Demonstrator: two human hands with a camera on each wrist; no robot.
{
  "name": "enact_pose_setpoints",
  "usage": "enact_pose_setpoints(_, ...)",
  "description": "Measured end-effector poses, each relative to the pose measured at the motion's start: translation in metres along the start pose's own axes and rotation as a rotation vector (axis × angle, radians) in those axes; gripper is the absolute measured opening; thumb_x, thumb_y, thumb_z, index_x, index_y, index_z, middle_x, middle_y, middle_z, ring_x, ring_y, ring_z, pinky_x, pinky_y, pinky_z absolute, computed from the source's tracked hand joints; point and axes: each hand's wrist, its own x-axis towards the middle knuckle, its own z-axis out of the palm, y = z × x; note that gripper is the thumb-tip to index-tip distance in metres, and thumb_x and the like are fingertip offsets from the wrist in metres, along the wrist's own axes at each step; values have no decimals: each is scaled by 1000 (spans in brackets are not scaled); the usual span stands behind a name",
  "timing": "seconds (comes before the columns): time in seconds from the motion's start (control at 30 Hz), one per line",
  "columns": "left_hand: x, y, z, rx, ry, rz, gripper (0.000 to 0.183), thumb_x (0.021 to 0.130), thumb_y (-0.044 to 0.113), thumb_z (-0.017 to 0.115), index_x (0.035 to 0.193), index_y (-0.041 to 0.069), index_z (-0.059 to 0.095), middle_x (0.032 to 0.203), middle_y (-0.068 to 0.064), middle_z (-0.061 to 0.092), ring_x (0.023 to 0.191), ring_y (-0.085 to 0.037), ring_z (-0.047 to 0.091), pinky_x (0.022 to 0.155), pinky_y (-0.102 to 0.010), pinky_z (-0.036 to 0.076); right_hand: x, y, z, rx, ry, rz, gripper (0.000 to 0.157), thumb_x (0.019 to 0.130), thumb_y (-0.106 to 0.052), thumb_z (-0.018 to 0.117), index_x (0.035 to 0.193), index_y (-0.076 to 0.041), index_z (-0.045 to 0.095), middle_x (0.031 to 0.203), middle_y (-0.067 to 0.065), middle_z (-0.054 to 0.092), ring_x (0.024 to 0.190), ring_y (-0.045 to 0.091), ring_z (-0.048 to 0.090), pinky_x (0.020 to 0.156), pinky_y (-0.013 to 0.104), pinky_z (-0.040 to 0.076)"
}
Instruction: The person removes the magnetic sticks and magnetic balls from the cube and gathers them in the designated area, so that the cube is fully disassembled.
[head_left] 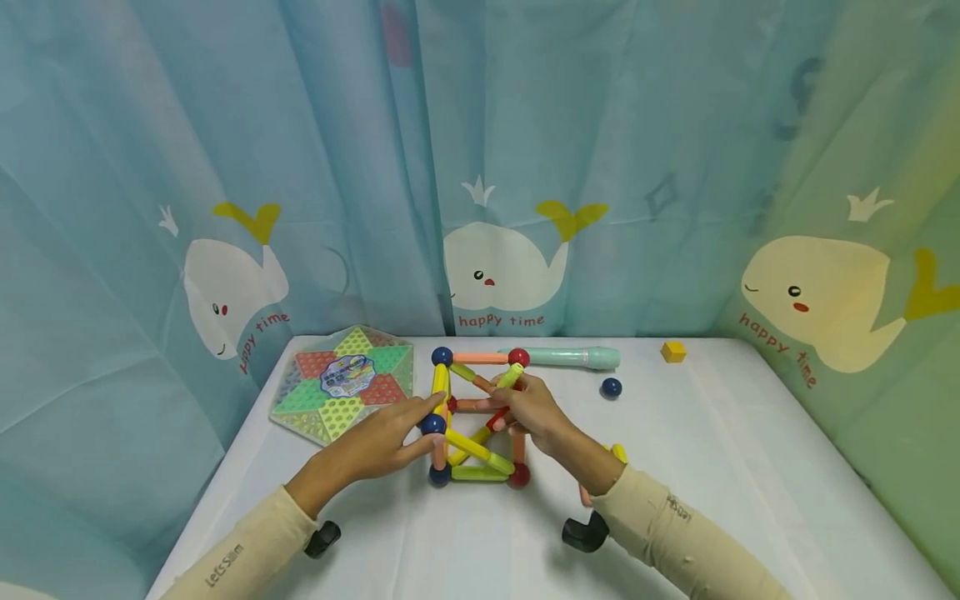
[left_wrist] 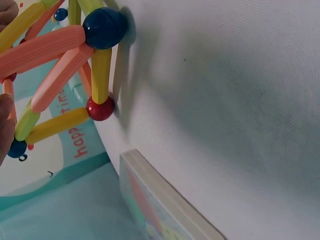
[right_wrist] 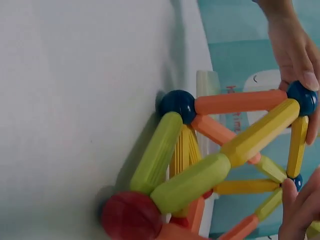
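A box-like frame of magnetic sticks and balls stands on the table in the head view, with orange, yellow and light green sticks, among them a lower front green stick. My left hand holds the blue ball at its upper front left corner, thumb and fingers on either side, as the right wrist view also shows. At the upper right, my right hand pinches a light green stick just below a red ball. Lower corners show another blue ball and a red ball.
A star-patterned game board lies left of the frame. Behind it is a mint-green tube. Toward the right are a loose blue ball and a yellow cube. Loose sticks lie partly hidden under the right forearm. Curtains border the table.
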Motion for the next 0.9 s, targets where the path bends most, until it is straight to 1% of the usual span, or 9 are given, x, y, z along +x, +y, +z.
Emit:
enact_pose_setpoints(0.1, 1, 0, 0, 1, -5, -3, 65, 102, 45, 57, 154, 10, 40, 142, -14, 58, 129, -29, 59, 104, -46, 50, -2, 1, -4, -49, -11, -4, 27, 101, -30, 62, 115, -7, 64, 97, 8, 78, 51, 12, 62, 46, 20, 36)
enact_pose_setpoints(0.2, 1, 0, 0, 2, -14, -4, 66, 102, 46, 56, 155, 10, 39, 143, -15, 58, 130, -30, 58, 105, -47, 49, -6, 3, -13, -133, -26, -37, 32, 100, -34, 63, 116, -7, 67, 92, 6, 75, 58, 14, 63, 50, 23, 42)
enact_pose_setpoints(0.3, 1, 0, 0, 2, -18, -8, 66, 102, 47, 55, 155, 10, 39, 144, -15, 57, 131, -31, 57, 105, -48, 48, -13, 4, -27, -228, -51, -90, 38, 98, -34, 66, 122, -5, 69, 91, 10, 66, 66, 19, 59, 53, 26, 46)
enact_pose_setpoints(0.4, 0, 1, -1, -1, -15, -9, 66, 102, 46, 55, 155, 10, 38, 144, -16, 56, 131, -31, 57, 105, -49, 48, -22, 4, -45, -299, -90, -138, 47, 95, -34, 70, 131, -4, 64, 93, 13, 62, 67, 22, 56, 53, 27, 48)
enact_pose_setpoints(0.5, 0, 1, -1, -2, -9, 0, 66, 102, 45, 56, 155, 9, 39, 144, -16, 56, 131, -32, 57, 105, -49, 49, -32, 6, -67, -327, -116, -174, 59, 93, -31, 73, 142, -6, 49, 90, 12, 67, 62, 23, 56, 53, 27, 50)
enact_pose_setpoints(0.6, 0, 1, -1, 0, -5, -2, 66, 102, 44, 57, 155, 10, 39, 145, -15, 56, 131, -31, 57, 105, -48, 49, -39, 12, -93, -345, -127, -215, 62, 94, -26, 73, 141, -7, 38, 88, 11, 71, 58, 19, 55, 53, 28, 52)
enact_pose_setpoints(0.73, -1, 1, 0, 4, 1, -2, 65, 102, 44, 56, 154, 10, 40, 143, -15, 57, 130, -30, 58, 104, -48, 50, -44, 29, -133, -385, -126, -255, 54, 96, -23, 71, 138, -7, 41, 91, 17, 73, 56, 17, 55, 52, 29, 51)
enact_pose_setpoints(0.8, -1, 1, 0, 5, 4, -3, 65, 102, 44, 57, 155, 10, 39, 143, -15, 58, 129, -30, 58, 104, -48, 50, -47, 38, -155, -408, -110, -237, 53, 97, -23, 69, 139, -6, 43, 97, 22, 72, 58, 17, 57, 52, 31, 52)
enact_pose_setpoints(0.9, -1, 2, 0, 5, 1, -12, 65, 102, 43, 57, 155, 10, 39, 143, -15, 57, 130, -31, 58, 104, -49, 50, -54, 49, -185, -437, -58, -175, 57, 97, -26, 68, 144, -6, 42, 103, 25, 71, 60, 17, 58, 53, 33, 53)
